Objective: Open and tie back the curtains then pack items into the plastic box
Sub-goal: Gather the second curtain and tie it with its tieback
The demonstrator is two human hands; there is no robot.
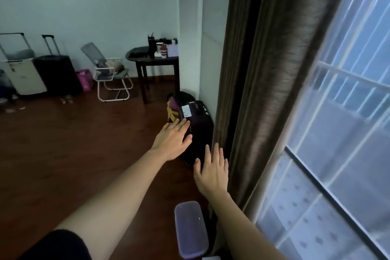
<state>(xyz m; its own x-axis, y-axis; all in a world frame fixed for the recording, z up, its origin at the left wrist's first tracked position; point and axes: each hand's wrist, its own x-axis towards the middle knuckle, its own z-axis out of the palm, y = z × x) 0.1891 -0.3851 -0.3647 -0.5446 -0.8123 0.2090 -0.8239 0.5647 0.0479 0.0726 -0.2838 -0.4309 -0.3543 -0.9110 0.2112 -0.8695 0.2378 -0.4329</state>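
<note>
A dark brown curtain (272,74) hangs bunched at the left side of the window, with a sheer white curtain (341,154) covering the glass to its right. My right hand (212,172) is open, fingers spread, just left of the brown curtain's edge. My left hand (173,138) is open too, held out flat over a dark purple suitcase (199,131). A clear plastic box (191,229) with a purplish tint lies on the floor below my right forearm.
The purple suitcase stands by the wall corner with a yellow and purple bag (172,110) behind it. Further back are a dark round table (154,60) with cups, a white-framed chair (110,74), a black suitcase (56,72), a white suitcase (23,72) and a pink bag (84,79).
</note>
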